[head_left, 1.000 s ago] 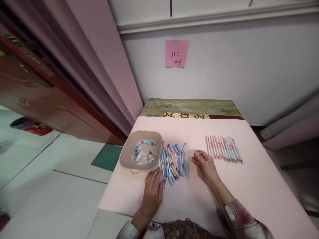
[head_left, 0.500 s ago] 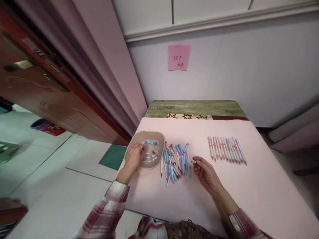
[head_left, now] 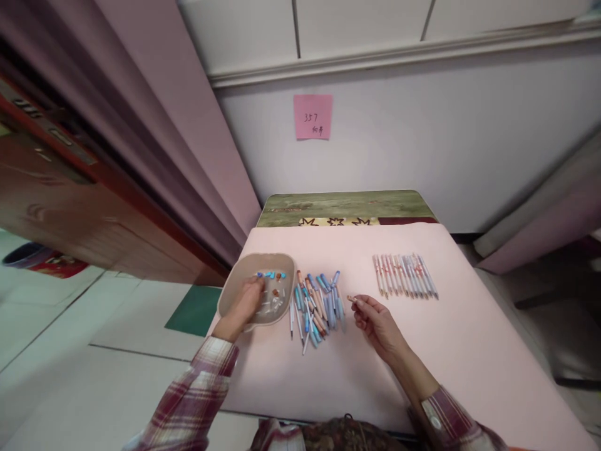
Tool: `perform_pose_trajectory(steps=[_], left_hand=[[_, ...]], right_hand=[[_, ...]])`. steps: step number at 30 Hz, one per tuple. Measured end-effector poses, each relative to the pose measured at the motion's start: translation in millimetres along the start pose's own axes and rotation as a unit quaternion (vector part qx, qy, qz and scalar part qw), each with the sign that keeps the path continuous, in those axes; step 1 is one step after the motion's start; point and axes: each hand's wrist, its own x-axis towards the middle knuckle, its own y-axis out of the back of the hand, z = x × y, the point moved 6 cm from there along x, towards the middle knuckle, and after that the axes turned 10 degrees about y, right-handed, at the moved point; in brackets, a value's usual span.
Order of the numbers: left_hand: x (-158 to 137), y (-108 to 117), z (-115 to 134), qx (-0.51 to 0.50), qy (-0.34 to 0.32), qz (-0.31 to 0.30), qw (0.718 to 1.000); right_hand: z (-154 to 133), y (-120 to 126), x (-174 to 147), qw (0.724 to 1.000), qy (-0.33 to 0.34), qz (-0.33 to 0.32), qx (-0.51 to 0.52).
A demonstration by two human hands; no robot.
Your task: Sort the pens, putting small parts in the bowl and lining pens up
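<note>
Evidently, the widest bare stretch is offered by the pink cover (head_left: 469, 357) right of the right hand (head_left: 375, 322), while the beige basin (head_left: 233, 279) is set at its left edge. A small piece (head_left: 352, 299) is pinched by the right fingertips, beside the heaped pen parts (head_left: 320, 308). Into the basin the left hand (head_left: 245, 302) is dipped; its grip cannot be told.

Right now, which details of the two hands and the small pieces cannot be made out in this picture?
Head view: whether the bare left hand holds anything inside the beige, rounded basin; the hand itself hides its fingertips.
Head view: the exact shape of the tiny brownish piece pinched by the bare right hand; too small, partly covered by fingers.
Head view: the number of small whitish pieces in the basin; too small and blurred.
</note>
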Motion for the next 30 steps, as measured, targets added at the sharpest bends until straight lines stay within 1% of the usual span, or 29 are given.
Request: perform_pose_trajectory(steps=[1,3,4,5,6,7,8,10,12,14,16,19,23,25,28,30], left_hand=[[-3,6,8,0.001,-0.005,0.010,1.000],[-15,18,32,-0.013,-0.013,0.039,0.999],[-24,25,47,-0.052,-0.026,0.066,0.996],[-35,29,66,-0.113,-0.051,0.073,0.990],[-46,30,85,-0.182,-0.082,0.065,0.978],[-56,27,104,-0.242,-0.110,0.040,0.963],[-65,19,121,-0.291,-0.127,-0.008,0.948],[-76,4,145,-0.387,-0.116,-0.080,0.911],[-80,-10,157,-0.444,-0.088,-0.116,0.884],[-79,-18,162,-0.464,-0.073,-0.127,0.874],[-77,-21,165,-0.459,-0.073,-0.130,0.876],[-77,-19,169,-0.419,-0.090,-0.123,0.895],[-82,-10,179,-0.324,-0.142,-0.074,0.932],[-86,-6,184,-0.273,-0.176,-0.047,0.945],[-92,-3,192,-0.224,-0.216,-0.016,0.950],[-95,-3,195,-0.223,-0.222,-0.013,0.949]], right_hand=[[-3,-2,0,1.000,0.005,0.001,-0.003],[-10,-7,1,1.000,0.015,0.000,-0.009],[-13,-10,2,1.000,0.021,0.000,-0.009],[-16,-13,2,1.000,0.026,0.001,-0.008],[-18,-15,2,0.999,0.033,0.004,-0.006],[-20,-18,2,0.999,0.041,0.007,-0.004],[-23,-20,1,0.999,0.051,0.009,-0.004],[-27,-24,-1,0.997,0.073,0.007,-0.014],[-31,-25,-5,0.995,0.091,0.002,-0.033],[-34,-24,-7,0.994,0.098,0.001,-0.050],[-37,-22,-9,0.994,0.099,0.003,-0.056],[-38,-20,-9,0.994,0.099,0.000,-0.054],[-37,-21,-8,0.994,0.094,-0.013,-0.048],[-35,-22,-8,0.995,0.090,-0.017,-0.044],[-34,-24,-8,0.996,0.082,-0.026,-0.030],[-34,-26,-8,0.997,0.073,-0.031,-0.006]])
